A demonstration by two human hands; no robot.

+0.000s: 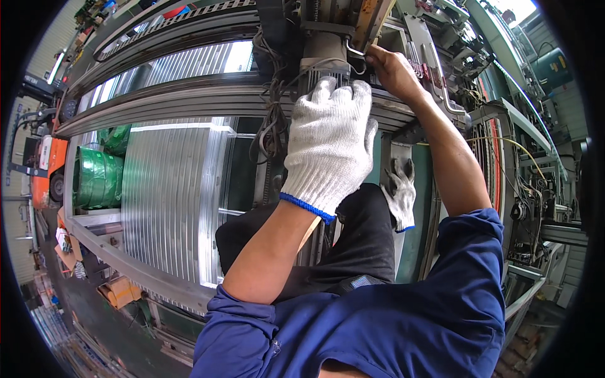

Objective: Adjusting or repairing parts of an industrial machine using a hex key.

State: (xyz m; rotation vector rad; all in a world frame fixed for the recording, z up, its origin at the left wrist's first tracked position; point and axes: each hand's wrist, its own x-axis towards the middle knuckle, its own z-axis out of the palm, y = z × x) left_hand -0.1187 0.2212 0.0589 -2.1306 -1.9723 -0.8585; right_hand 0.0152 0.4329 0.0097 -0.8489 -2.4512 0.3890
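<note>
My left hand wears a white knitted glove with a blue cuff and rests flat against a grey motor housing on the machine frame, its fingers together. My right hand is bare and closed around a small bent metal hex key, whose tip sits at the upper right of the motor. A second white glove lies on my dark trouser leg below the right forearm. A bundle of grey cables hangs just left of the gloved hand.
Ribbed metal escalator steps run along the left, with green wrapped rolls beside them. An orange forklift stands at far left. Wiring and metal framework fill the right side. A long drop to the workshop floor shows below left.
</note>
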